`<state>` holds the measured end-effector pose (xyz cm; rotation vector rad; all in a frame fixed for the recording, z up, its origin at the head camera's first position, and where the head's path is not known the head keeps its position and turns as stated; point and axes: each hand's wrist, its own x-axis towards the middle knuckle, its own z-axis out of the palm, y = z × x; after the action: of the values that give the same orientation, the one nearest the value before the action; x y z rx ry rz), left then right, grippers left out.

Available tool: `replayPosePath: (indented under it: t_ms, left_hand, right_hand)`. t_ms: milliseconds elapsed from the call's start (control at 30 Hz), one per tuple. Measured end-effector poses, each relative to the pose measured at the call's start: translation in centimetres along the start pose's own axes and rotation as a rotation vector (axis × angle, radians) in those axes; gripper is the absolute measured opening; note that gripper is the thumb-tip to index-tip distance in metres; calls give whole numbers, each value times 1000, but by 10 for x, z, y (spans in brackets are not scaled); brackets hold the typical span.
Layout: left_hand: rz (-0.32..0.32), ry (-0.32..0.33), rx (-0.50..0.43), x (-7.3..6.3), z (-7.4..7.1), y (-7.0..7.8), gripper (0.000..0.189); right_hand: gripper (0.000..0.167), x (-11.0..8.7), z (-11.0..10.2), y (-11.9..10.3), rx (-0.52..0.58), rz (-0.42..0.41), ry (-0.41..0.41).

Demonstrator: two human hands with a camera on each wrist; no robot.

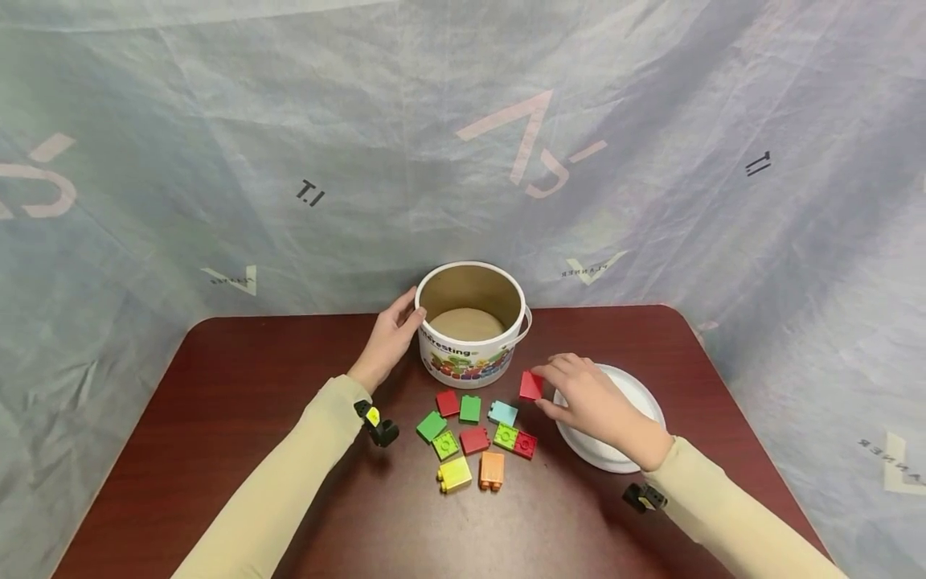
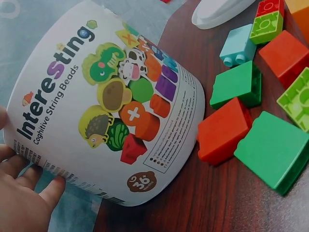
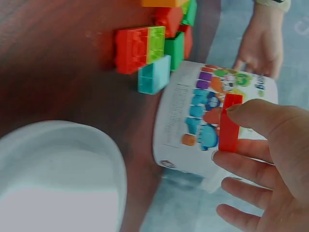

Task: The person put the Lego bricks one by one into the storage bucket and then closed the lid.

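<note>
My right hand [image 1: 589, 398] pinches a red toy brick [image 3: 229, 123] between thumb and index finger, the other fingers spread. That brick is held over the table, to the right of the bucket. A white bucket [image 1: 466, 370] with printed "Interesting" lettering stands upright at the back, its top uncovered; bare floor shows inside. At its left rim is my left hand [image 1: 388, 342], thumb over the edge and fingers along the outer wall. In front of the bucket lie a teal brick [image 1: 502, 413], a green brick [image 1: 470, 409], a red brick [image 1: 448, 403] and several others.
A round white lid [image 1: 637, 386] lies on the right side of the dark red table [image 1: 239, 386], partly under my right hand and forearm. Yellow [image 1: 455, 475] and orange bricks [image 1: 492, 470] are closest to me. A grey cloth [image 1: 362, 161] hangs behind the table.
</note>
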<state>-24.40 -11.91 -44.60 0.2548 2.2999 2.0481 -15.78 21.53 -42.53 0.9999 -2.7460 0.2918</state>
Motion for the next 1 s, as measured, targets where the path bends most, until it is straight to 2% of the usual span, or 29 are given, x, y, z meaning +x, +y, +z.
replayPosePath:
  t_ms: [300,567,1000]
  left_hand:
    - [-3,0,-1,0,1,-2,60]
    - [13,6,6,0,0,-2,60]
    - [36,10,13,2,1,-7,59]
  right_hand:
    - [44,9,-23,-2,17,17,16]
    - [44,22,-42,-1,98,105,-6]
    - [42,41,-55,9,165,129,13]
